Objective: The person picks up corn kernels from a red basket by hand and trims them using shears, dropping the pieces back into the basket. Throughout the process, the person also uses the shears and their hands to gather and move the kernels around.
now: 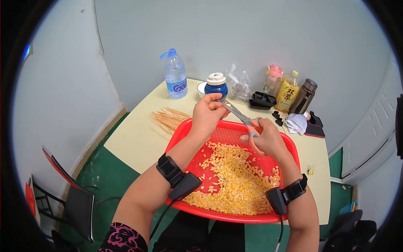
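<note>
My right hand (267, 137) grips a pair of scissors (240, 115) by its pink and grey handles, with the blades pointing up and left. At the blade tips my left hand (208, 114) is pinched closed on a small pale-yellow piece (228, 105), partly hidden by the fingers and blades. Both hands are above the far side of a red plastic basket (178, 143). Many small yellow and whitish pieces (235, 185) lie heaped in the basket, mostly toward its near side and right.
Thin wooden sticks (168, 119) lie left of the basket on the pale table (130, 130). A water bottle (175, 75), blue jar (216, 86), plastic bag (240, 86), black tray (262, 101), yellow drink bottle (287, 93) and dark flask (304, 96) line the back. A black chair (79, 210) stands left.
</note>
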